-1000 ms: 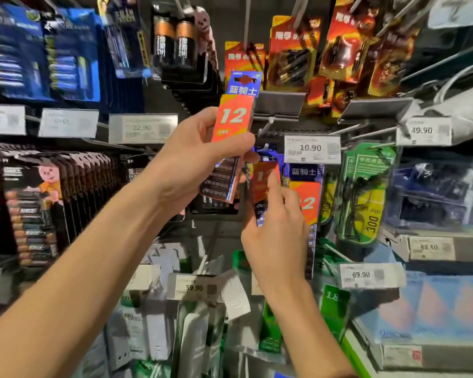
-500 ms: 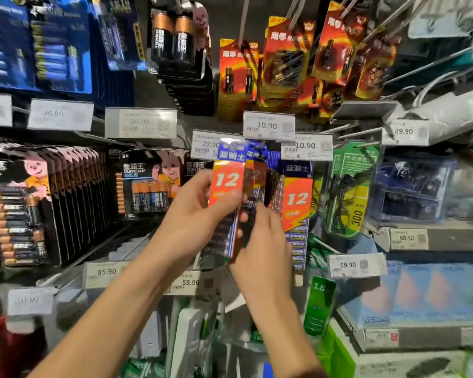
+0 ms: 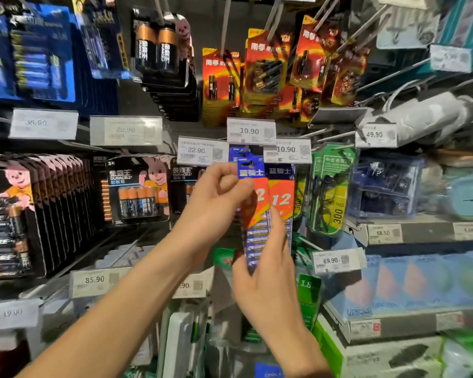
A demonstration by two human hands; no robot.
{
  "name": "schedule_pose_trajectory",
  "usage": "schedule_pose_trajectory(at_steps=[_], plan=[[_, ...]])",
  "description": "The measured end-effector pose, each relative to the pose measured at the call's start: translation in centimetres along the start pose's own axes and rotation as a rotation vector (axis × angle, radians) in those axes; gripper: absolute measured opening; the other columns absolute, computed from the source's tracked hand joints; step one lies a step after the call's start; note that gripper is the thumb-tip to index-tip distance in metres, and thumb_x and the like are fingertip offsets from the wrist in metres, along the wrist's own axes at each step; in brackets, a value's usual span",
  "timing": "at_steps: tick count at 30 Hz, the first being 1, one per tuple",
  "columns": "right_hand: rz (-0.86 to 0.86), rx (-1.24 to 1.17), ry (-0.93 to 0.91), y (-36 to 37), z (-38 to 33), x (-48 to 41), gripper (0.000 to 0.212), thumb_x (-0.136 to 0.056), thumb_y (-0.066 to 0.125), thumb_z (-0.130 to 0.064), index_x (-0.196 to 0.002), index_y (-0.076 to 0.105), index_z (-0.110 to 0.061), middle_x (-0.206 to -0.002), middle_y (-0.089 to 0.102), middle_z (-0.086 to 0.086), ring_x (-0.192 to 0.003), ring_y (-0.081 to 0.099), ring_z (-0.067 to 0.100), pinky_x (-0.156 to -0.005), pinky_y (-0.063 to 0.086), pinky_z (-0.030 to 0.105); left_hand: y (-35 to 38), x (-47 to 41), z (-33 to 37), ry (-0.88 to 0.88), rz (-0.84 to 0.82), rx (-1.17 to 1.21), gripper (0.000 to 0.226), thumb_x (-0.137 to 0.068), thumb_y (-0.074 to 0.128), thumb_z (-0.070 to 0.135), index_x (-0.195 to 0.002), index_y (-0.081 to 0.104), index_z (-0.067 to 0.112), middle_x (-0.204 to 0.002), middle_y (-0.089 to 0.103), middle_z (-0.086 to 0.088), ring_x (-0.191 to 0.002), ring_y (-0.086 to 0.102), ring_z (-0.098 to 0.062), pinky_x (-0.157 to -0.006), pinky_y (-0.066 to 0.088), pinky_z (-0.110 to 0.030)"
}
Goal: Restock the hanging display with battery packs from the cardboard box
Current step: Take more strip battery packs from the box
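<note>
Under the 10.90 price tag (image 3: pixel 250 130), a blue-and-orange 12-ct battery pack (image 3: pixel 257 238) is pinched near its top by the left hand (image 3: pixel 216 196) & held lower down by the right hand (image 3: pixel 266 271), beside a hung matching pack (image 3: pixel 281 199).

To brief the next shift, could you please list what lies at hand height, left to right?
Black battery packs, four-battery pack, left hand, held battery pack, hanging battery pack, green glasses pack, blue box.

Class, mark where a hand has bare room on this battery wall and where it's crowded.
Bare: grey back panel between black two-cell packs and red-orange packs. Crowded: blue-and-orange twelve-packs, held by left hand and right hand.
</note>
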State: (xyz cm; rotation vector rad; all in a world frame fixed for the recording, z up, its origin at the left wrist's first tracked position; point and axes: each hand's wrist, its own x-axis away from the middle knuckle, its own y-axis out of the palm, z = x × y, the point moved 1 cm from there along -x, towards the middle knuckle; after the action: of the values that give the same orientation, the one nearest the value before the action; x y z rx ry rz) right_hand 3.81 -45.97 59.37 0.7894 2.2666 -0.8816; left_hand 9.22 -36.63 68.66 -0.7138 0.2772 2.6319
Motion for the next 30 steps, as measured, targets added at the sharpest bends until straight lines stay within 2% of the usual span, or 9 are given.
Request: schedule_pose_trajectory(at_steps=[3, 6, 9, 13, 16, 19, 23, 26, 30], plan=[[-0.026, -0.033, 0.071, -0.7, 1.0, 0.3, 0.086, -0.097, 0.060, -0.032, -0.157, -0.001, -0.039, -0.151, 0.037, -0.010, -0.115, 0.046, 0.004, -0.091, 0.039, 0.015, -1.0, -1.7, 2.8, 0.080, 0.004, -0.027, 0.015, -0.104, 0.054, 0.018, -0.119, 0.058, 0.015, -0.119, 0.070, 0.001, -0.114, 0.069, -0.019, -0.103, 0.053, -0.040], [-0.079, -0.028, 0.078, -0.7, 1.1, 0.0, 0.083, -0.099, 0.058, -0.036, -0.159, 0.001, -0.034, -0.157, 0.027, -0.014, -0.127, 0.034, -0.002, -0.094, 0.024, 0.002, -1.6, -2.6, 5.5, 0.143, -0.023, -0.001, 0.027, -0.106, 0.048, 0.025, -0.127, 0.057, 0.010, -0.135, 0.064, -0.005, -0.120, 0.066, -0.017, -0.097, 0.055, -0.038], [-0.073, -0.024, 0.033, 0.1, 0.3, -1.3, 0.082, -0.100, 0.056, -0.037, -0.161, 0.000, -0.030, -0.159, 0.023, -0.015, -0.134, 0.028, -0.002, -0.094, 0.014, -0.008, -1.9, -3.2, 6.8, 0.176, -0.063, -0.006, 0.027, -0.096, 0.054, 0.034, -0.116, 0.064, 0.017, -0.134, 0.066, -0.003, -0.120, 0.066, -0.014, -0.099, 0.054, -0.038], [-0.028, -0.029, -0.008, 0.7, -0.9, -3.6, 0.083, -0.102, 0.053, -0.036, -0.161, -0.003, -0.026, -0.165, 0.015, -0.007, -0.147, 0.023, 0.010, -0.110, 0.025, 0.016, -2.5, -3.5, 6.7, 0.164, -0.055, -0.062, 0.043, -0.085, 0.053, 0.042, -0.119, 0.066, 0.019, -0.133, 0.067, 0.004, -0.124, 0.062, -0.006, -0.106, 0.048, -0.037], [0.016, 0.021, -0.025, 0.7, -1.5, -4.9, 0.081, -0.103, 0.052, -0.034, -0.161, -0.003, -0.022, -0.160, 0.021, -0.003, -0.136, 0.036, 0.015, -0.100, 0.037, 0.021, -3.0, -3.2, 6.1, 0.165, -0.058, -0.071, 0.048, -0.085, 0.048, 0.045, -0.122, 0.065, 0.020, -0.139, 0.063, 0.005, -0.128, 0.058, -0.004, -0.110, 0.046, -0.038], [0.020, 0.119, -0.003, 0.8, -1.8, -5.0, 0.081, -0.104, 0.049, -0.033, -0.161, -0.007, -0.020, -0.161, 0.021, 0.001, -0.130, 0.042, 0.026, -0.098, 0.045, 0.035, -3.3, -3.0, 5.6, 0.162, -0.067, -0.104, 0.053, -0.086, 0.050, 0.044, -0.130, 0.064, 0.019, -0.143, 0.060, 0.004, -0.130, 0.056, -0.004, -0.112, 0.045, -0.037], [-0.003, 0.170, 0.030, 1.4, -2.1, -4.7, 0.087, -0.101, 0.053, -0.021, -0.161, -0.010, -0.018, -0.164, 0.018, 0.003, -0.130, 0.048, 0.029, -0.097, 0.047, 0.036, -3.1, -3.0, 4.9, 0.146, -0.072, -0.179, 0.047, -0.088, 0.051, 0.040, -0.126, 0.067, 0.019, -0.137, 0.063, 0.002, -0.129, 0.057, -0.008, -0.112, 0.046, -0.039], [-0.046, 0.207, 0.081, 1.7, -2.0, -5.2, 0.103, -0.092, 0.061, -0.002, -0.160, -0.014, -0.018, -0.164, 0.015, 0.004, -0.131, 0.047, 0.033, -0.096, 0.048, 0.039, -2.9, -2.9, 4.3, 0.226, -0.096, -0.404, 0.030, -0.100, 0.046, 0.032, -0.125, 0.062, 0.029, -0.134, 0.061, 0.008, -0.128, 0.055, -0.007, -0.113, 0.043, -0.041], [-0.084, 0.205, 0.088, 2.2, -1.5, -4.5, 0.107, -0.090, 0.070, -0.014, -0.161, -0.009, -0.017, -0.161, 0.016, 0.002, -0.129, 0.048, 0.037, -0.100, 0.048, 0.047, -2.1, -2.1, 2.7, 0.352, -0.177, -0.642, 0.034, -0.103, 0.047, 0.013, -0.134, 0.057, 0.022, -0.132, 0.061, 0.016, -0.123, 0.054, 0.006, -0.109, 0.043, -0.023]])
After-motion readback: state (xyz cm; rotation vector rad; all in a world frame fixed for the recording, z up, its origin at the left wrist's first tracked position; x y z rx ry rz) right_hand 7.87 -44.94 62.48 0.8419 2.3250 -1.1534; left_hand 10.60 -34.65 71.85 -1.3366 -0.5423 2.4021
